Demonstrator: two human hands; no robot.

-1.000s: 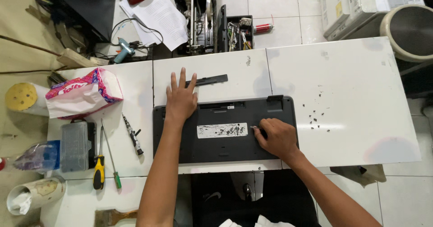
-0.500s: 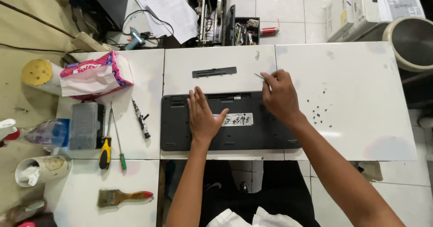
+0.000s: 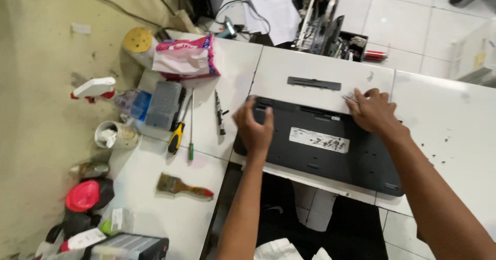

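Observation:
A flat black device (image 3: pixel 330 151) lies bottom side up on the white table (image 3: pixel 315 66), with a pale label in its middle. My left hand (image 3: pixel 254 128) grips its left end, fingers curled over the top left corner. At the device's far right edge my right hand (image 3: pixel 373 111) rests, with a thin metal tool (image 3: pixel 349 98) pinched in its fingertips. A narrow black strip (image 3: pixel 313 83) lies loose on the table just beyond the device.
Left of the device lie a black pen-like tool (image 3: pixel 219 113), a yellow-handled screwdriver (image 3: pixel 176 137), a green one (image 3: pixel 190 136), a grey parts box (image 3: pixel 164 105) and a paintbrush (image 3: pixel 183 186). A pink tissue pack (image 3: pixel 186 57) sits behind. Small dark specks (image 3: pixel 434 151) dot the right tabletop.
My view has swung left and closer. My left hand slid from the device's middle to its left end. My right hand stays at the far edge with the thin tool.

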